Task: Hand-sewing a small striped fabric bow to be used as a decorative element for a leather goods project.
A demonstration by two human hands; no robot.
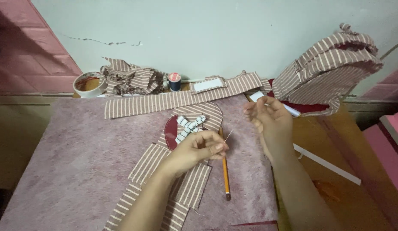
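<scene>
Soft even light, perhaps slight blur

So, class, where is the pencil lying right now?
The pencil lies on the purple felt mat, centre of the head view, just right of the striped fabric pieces, below the left hand.
</scene>
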